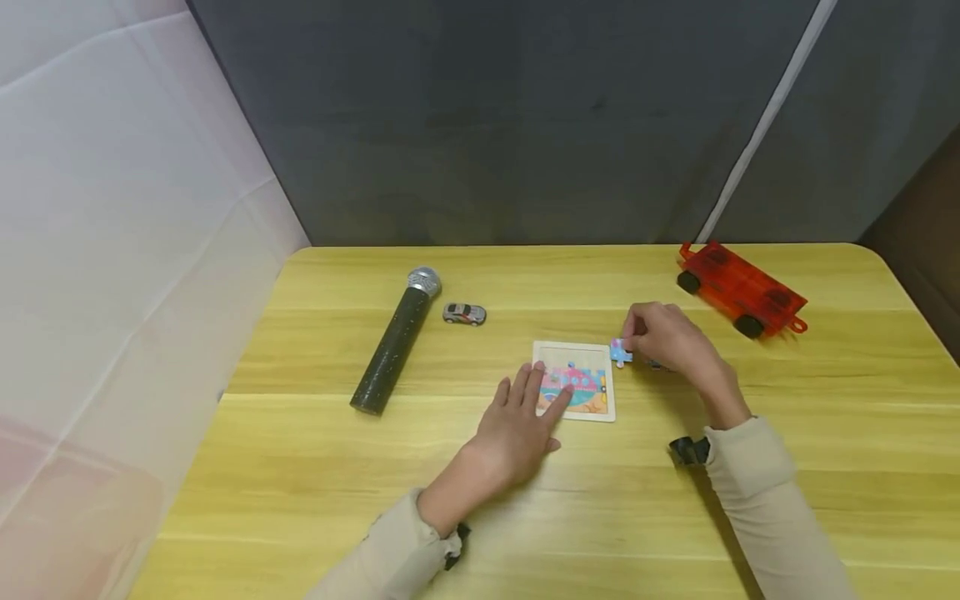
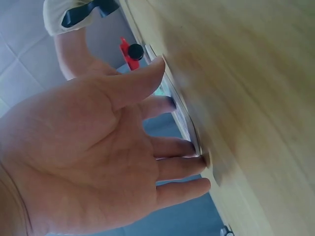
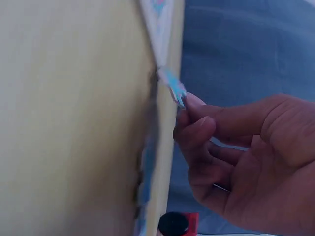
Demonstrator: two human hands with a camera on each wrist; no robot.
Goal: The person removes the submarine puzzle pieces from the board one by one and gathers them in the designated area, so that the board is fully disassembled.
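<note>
A small square jigsaw puzzle in a pale frame [image 1: 612, 392] lies on the table, its lower part filled with a pink and teal picture and its top strip bare. My left hand [image 1: 513, 437] rests over its left side with spread, straight fingers, the fingertips touching the frame in the left wrist view. Between thumb and forefinger, my right hand [image 1: 675, 342] pinches a blue and pink jigsaw piece [image 1: 621, 353] at the frame's upper right corner. The right wrist view shows that piece [image 3: 173, 88] tilted. More pieces [image 1: 657, 365] lie partly hidden beneath the right hand.
A black microphone [image 1: 396, 346] with a silver head lies to the left, beside a small silver toy car [image 1: 464, 314]. At the back right stands a red see-through toy wagon [image 1: 742, 287] with black wheels. A grey panel [image 1: 487, 125] rises behind the table.
</note>
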